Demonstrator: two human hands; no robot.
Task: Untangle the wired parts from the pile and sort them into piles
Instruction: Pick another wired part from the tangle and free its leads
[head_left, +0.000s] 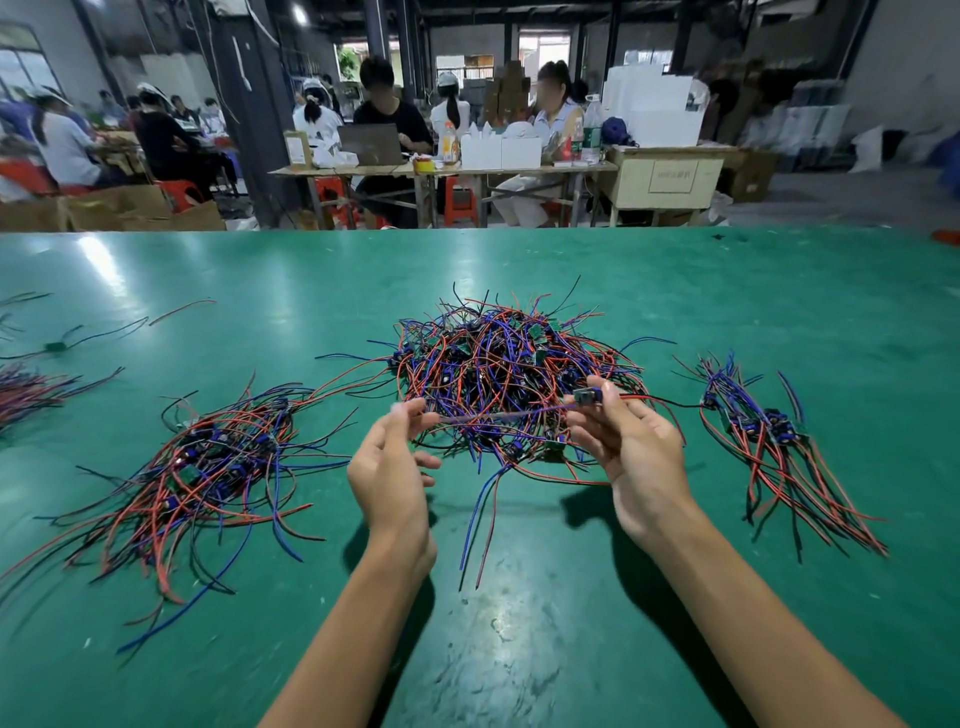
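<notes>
A tangled pile of red, blue and black wired parts (509, 374) lies in the middle of the green table (519, 597). My right hand (631, 447) pinches a small black wired part (587, 397) between thumb and fingers just in front of that pile. Its wires stretch leftward, blurred, to my left hand (389, 467), whose fingertips pinch them. A sorted pile (208, 467) spreads out to the left. A smaller sorted pile (769, 441) lies to the right.
A few loose wires and one small part (57, 345) lie at the far left, beside another bundle (26, 389) at the edge. Beyond the table's far edge, several people sit at other tables with boxes and bottles.
</notes>
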